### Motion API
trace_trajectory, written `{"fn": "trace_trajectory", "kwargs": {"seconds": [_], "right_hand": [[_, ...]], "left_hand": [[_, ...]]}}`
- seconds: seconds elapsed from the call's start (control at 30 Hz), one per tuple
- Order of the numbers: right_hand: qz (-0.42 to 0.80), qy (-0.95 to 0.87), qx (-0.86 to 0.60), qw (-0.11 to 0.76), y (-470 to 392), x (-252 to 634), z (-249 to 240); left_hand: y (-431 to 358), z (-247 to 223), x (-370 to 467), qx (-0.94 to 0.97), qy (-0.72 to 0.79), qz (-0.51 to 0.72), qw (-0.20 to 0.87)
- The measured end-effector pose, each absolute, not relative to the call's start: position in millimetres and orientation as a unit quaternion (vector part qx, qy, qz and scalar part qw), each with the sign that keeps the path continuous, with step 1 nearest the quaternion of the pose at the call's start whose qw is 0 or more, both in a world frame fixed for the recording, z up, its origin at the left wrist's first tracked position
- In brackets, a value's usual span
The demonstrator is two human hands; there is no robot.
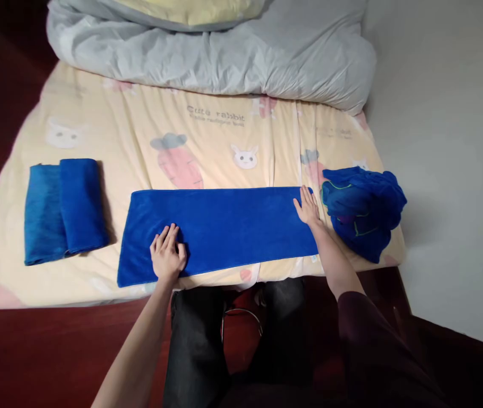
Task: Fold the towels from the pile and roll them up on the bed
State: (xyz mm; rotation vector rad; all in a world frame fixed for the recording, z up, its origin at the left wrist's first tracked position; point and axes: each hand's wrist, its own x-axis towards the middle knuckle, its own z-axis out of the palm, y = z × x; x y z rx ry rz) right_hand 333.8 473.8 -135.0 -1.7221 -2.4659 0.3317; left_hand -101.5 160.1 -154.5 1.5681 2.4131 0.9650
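Note:
A blue towel [233,224] lies flat in a long strip along the near side of the bed. My left hand [168,252] rests on its left part, fingers stretched over the cloth. At the far right corner of the strip, my right hand [308,207] lies flat with its fingers spread. Folded blue towels [65,209] sit on the sheet to the left of the strip. To the right is a crumpled heap of blue cloth [363,209] with green edging, close beside my right hand.
A cream bed sheet [224,150] with rabbit and carrot prints covers the bed. A grey quilt [224,59] is bunched at the back, with a yellow piece of bedding [194,10] on top. A pale wall [449,141] stands on the right. Dark red floor [54,351] shows below.

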Motion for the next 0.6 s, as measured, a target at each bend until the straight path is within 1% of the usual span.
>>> {"fn": "trace_trajectory", "kwargs": {"seconds": [0.07,0.13,0.27,0.4,0.6], "right_hand": [[0.11,-0.81,-0.573,0.058,474.7,331.2,-132.0],[0.109,-0.818,-0.562,0.059,457.9,327.6,-129.4],[0.103,-0.849,-0.516,0.053,386.4,351.8,-130.1],[0.067,-0.814,-0.57,0.082,325.1,396.4,-138.9],[0.047,-0.801,-0.585,0.118,314.4,404.4,-146.1]], "left_hand": [[160.1,-154.3,-101.2,0.513,0.794,0.321,0.058],[160.4,-154.2,-101.0,0.514,0.794,0.32,0.056],[160.9,-154.4,-101.5,0.513,0.797,0.315,0.054],[160.6,-154.3,-102.0,0.51,0.802,0.304,0.067],[162.7,-152.3,-102.6,0.513,0.81,0.277,0.055]]}}
